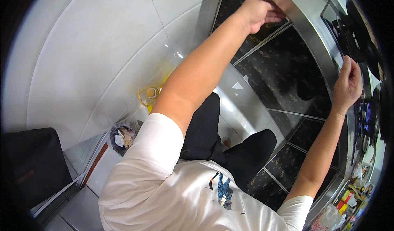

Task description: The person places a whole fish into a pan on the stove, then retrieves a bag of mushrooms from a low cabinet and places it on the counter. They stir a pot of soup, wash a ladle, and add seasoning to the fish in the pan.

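At the upper middle, my left hand (pixel 258 14) reaches to the top of a dark patterned cabinet door (pixel 237 3), just under the steel counter edge (pixel 311 40). Its fingers lie against the door's upper corner; I cannot tell whether they grip it. My right hand (pixel 349 83) is raised by the counter's front edge, near the black cooktop (pixel 347 37). Its fingers are curled in with the thumb against them, and nothing shows inside. Below the counter, between my hands, stands another dark cabinet door (pixel 283 68) with a metal frame.
A yellow oil bottle (pixel 151 93) stands by the white tiled wall (pixel 101 40). Nearer, a lined bin (pixel 123 138) holds rubbish. At left is a black bag-like object (pixel 34 166). Packets and a plastic bag (pixel 329 217) crowd the counter's lower right.
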{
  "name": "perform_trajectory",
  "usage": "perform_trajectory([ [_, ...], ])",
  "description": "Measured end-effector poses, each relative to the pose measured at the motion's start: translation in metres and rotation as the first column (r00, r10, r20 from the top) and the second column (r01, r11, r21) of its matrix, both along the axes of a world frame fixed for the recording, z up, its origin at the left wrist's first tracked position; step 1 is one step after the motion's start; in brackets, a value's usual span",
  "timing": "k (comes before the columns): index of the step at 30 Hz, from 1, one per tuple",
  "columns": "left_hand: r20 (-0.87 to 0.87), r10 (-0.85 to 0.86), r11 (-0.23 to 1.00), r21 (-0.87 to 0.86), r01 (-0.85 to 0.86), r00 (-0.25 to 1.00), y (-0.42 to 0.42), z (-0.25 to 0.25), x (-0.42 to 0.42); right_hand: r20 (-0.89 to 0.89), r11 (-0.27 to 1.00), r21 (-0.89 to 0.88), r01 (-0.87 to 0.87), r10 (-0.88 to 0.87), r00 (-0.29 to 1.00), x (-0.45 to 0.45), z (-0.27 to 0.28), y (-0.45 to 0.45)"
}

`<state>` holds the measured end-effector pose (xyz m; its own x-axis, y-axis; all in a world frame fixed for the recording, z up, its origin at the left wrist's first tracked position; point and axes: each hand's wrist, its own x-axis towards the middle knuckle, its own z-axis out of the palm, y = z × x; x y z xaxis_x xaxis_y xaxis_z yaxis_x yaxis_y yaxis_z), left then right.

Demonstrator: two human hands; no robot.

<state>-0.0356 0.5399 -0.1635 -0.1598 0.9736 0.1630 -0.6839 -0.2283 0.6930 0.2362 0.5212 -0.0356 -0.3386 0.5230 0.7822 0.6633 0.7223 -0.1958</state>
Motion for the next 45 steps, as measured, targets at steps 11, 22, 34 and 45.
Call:
perform_trajectory([
  [11,0.078,0.199,0.948,-0.267,-0.172,0.977,-0.035,0.029,0.021,0.069,0.984,0.104,0.143,-0.150,0.986,-0.019,-0.005,-0.010],
  [22,-0.993,-0.108,0.764,-0.114,-0.635,0.047,-0.153,0.086,-0.105,0.189,0.990,0.113,0.087,-0.107,0.976,-0.008,-0.009,-0.006],
  [34,-0.696,0.632,0.576,0.716,-0.394,-0.341,-0.173,-0.042,-0.057,0.319,0.963,0.243,0.119,-0.195,0.928,0.014,-0.003,0.007],
  [45,-0.958,0.094,0.867,-0.055,-0.496,0.270,0.116,-0.143,-0.016,0.422,0.892,0.420,0.169,-0.357,0.833,0.013,0.011,-0.012],
])
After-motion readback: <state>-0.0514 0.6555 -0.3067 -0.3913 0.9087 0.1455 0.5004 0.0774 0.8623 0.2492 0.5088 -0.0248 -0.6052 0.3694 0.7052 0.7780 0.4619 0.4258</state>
